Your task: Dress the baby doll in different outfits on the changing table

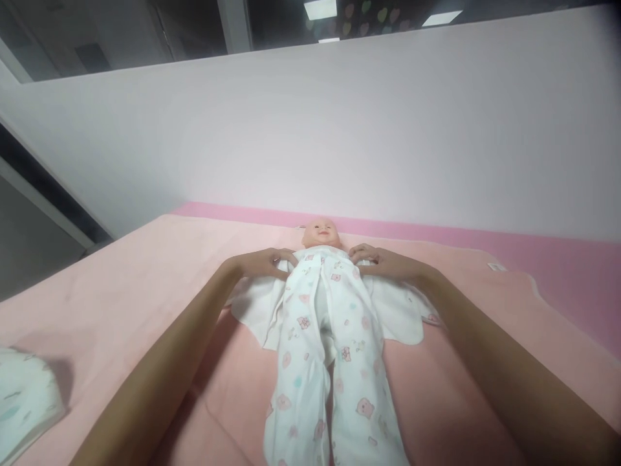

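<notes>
A baby doll [319,233] lies on its back on a pink blanket [145,285], head away from me. A white romper with small pink prints [320,336] is spread over it, legs pointing toward me. My left hand [266,262] rests on the romper's shoulder at the doll's left side in view, fingers curled on the cloth. My right hand [383,262] grips the opposite shoulder of the romper the same way. Both arms reach forward along the doll's sides.
A folded white diaper [24,401] with faint prints lies at the near left on the blanket. A darker pink mat [557,259] shows beyond the blanket at the right. A plain white wall [339,129] rises just behind the doll's head.
</notes>
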`<state>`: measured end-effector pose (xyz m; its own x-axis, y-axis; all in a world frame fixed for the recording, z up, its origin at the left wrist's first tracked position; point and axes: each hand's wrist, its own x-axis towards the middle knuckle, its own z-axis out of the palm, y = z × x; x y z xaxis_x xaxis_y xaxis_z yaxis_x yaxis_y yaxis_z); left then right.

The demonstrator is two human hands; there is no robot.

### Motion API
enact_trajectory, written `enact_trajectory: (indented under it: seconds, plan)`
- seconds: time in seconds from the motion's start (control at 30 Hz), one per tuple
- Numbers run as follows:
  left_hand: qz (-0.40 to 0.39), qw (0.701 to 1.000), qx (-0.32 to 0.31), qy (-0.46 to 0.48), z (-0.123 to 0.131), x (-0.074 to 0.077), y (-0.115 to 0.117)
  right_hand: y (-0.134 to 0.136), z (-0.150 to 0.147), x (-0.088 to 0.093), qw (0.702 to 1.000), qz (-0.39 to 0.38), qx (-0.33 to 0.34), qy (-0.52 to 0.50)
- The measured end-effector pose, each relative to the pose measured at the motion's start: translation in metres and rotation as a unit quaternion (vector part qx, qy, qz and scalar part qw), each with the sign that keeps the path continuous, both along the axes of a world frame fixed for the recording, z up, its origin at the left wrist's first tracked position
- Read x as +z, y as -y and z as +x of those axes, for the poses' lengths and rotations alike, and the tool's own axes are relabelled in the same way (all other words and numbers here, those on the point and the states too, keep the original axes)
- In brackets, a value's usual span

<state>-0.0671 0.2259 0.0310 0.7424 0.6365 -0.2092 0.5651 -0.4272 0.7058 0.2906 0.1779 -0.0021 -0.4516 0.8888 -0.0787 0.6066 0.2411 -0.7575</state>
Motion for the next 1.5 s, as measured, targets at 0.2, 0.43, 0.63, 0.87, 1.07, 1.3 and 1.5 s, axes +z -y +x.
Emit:
enact_trajectory:
  seconds: [0.2, 0.43, 0.63, 0.87, 1.07, 1.3, 1.5]
  plan:
    - [-0.012, 1.0, 0.015, 0.018, 0.001, -0.003, 0.002, 0.004, 0.003, 0.008, 0.999, 0.023, 0.022, 0.033]
    - [-0.044, 0.997, 0.043, 0.046, -0.004, -0.002, 0.005, 0.006, 0.005, 0.006, 0.999, 0.027, -0.014, 0.031]
    - [0.185, 0.967, 0.167, 0.044, 0.006, -0.008, 0.041, 0.029, -0.009, 0.022, 0.98, 0.165, -0.099, 0.047]
    - [0.365, 0.916, 0.169, 0.015, -0.022, 0.003, 0.191, 0.198, -0.064, 0.054, 0.95, 0.304, -0.067, 0.035]
    - [0.262, 0.959, 0.107, -0.035, -0.036, -0.019, 0.288, 0.299, -0.117, 0.019, 0.956, 0.268, 0.062, 0.098]
    - [0.297, 0.94, 0.168, -0.022, -0.014, -0.046, 0.297, 0.293, -0.142, -0.017, 0.941, 0.32, 0.021, 0.112]
    - [0.237, 0.941, 0.241, 0.032, -0.008, -0.054, 0.299, 0.296, -0.156, -0.025, 0.94, 0.33, -0.023, 0.085]
